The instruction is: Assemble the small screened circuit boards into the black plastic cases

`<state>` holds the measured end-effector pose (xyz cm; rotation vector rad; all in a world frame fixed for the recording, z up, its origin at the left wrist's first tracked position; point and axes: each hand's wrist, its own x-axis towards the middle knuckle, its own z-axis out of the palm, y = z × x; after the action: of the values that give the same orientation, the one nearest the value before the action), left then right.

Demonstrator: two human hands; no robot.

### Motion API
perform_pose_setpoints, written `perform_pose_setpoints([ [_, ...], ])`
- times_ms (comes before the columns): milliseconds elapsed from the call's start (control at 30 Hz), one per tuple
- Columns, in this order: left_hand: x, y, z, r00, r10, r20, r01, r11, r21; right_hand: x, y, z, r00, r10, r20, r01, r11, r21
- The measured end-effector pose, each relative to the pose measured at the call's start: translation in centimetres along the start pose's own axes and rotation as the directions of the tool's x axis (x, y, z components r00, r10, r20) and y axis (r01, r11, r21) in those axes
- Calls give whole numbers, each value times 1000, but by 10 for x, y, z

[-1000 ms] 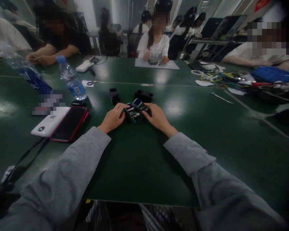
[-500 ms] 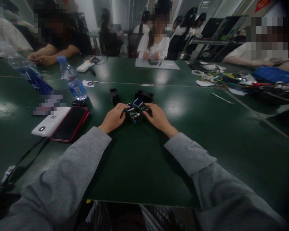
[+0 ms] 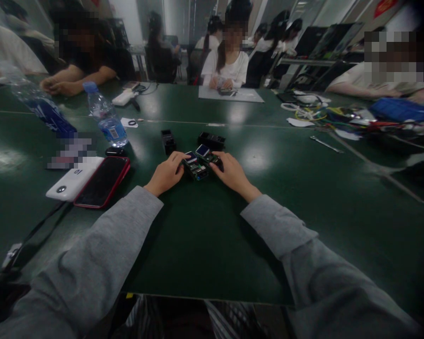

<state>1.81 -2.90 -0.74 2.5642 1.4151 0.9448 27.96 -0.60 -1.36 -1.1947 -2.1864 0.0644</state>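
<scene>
My left hand (image 3: 167,172) grips the left side of a green circuit board with a small screen (image 3: 197,170), its fingers bent along the edge. My right hand (image 3: 231,172) is closed on a second circuit board with a small screen (image 3: 209,154), thumb at the near side and fingers over the right edge. The two boards lie close together just above or on the green table, angled toward each other; whether they touch, I cannot tell. Just beyond them are two black cases, one upright-looking case (image 3: 168,141) at left and one lying case (image 3: 212,140) at right.
To my left are a red-edged phone (image 3: 101,182), a white power bank (image 3: 72,181) with a strap, and two water bottles, the nearer bottle (image 3: 109,117) upright. A wrench (image 3: 326,144) and tangled cables (image 3: 311,112) lie at right. Several people sit around the green table (image 3: 212,226).
</scene>
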Motion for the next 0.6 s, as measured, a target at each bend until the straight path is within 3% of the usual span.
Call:
perform_pose_setpoints([
  [433,0,2,-2,1000,-9,14,9,1000,29,-1,2,0,1000,4,30,-2,999,-54],
  [600,0,4,-3,1000,-15,-6,15,998,65,-1,-1,-2,998,69,11,-68,992,-105],
])
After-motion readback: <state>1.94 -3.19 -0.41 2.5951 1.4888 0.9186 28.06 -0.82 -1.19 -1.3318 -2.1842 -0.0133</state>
